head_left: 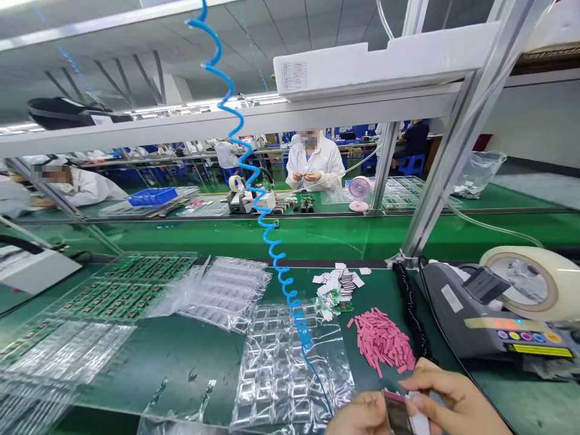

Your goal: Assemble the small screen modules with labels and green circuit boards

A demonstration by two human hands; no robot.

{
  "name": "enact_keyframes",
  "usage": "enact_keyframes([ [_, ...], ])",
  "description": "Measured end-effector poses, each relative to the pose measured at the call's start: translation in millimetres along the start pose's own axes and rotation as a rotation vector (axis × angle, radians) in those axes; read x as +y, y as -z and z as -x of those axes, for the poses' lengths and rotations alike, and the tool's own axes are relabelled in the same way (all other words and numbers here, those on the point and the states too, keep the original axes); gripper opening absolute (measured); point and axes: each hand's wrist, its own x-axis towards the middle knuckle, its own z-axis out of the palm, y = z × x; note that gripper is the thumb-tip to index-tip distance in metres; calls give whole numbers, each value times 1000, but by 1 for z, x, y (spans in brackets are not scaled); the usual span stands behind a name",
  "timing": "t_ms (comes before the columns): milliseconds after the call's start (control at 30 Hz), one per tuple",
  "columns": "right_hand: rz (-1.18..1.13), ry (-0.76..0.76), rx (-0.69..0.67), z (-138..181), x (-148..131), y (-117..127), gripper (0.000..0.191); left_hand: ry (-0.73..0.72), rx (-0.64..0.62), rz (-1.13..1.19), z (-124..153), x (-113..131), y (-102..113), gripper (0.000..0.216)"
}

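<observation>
At the bottom edge, my left hand (360, 418) and my right hand (455, 399) together hold a small flat part (399, 414) with a pink strip along its top edge. Both hands have fingers pinched on it. Just beyond them lies a pile of pink strips (383, 339) on the green bench. Behind that sits a small heap of white and green pieces (339, 284). A clear plastic compartment tray (281, 368) lies left of my hands.
A grey tape dispenser (493, 314) with a big tape roll (528, 284) stands at right. A blue coiled hose (267, 229) hangs down the middle. Trays of circuit boards (122, 290) lie at left. People in white coats (315, 163) work across the far bench.
</observation>
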Motion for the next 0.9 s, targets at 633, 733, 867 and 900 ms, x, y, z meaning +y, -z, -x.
enact_keyframes([
  [633,445,331,479,51,-8,-23,7,47,66,198,7,6,-12,26],
  [733,233,153,332,54,8,-36,12,-10,58,172,11,14,-9,26],
  [867,134,-63,332,39,28,-47,19,6,43,168,15,17,-15,30],
  [900,115,-100,365,35,28,-46,21,17,42,166,15,16,-17,30],
])
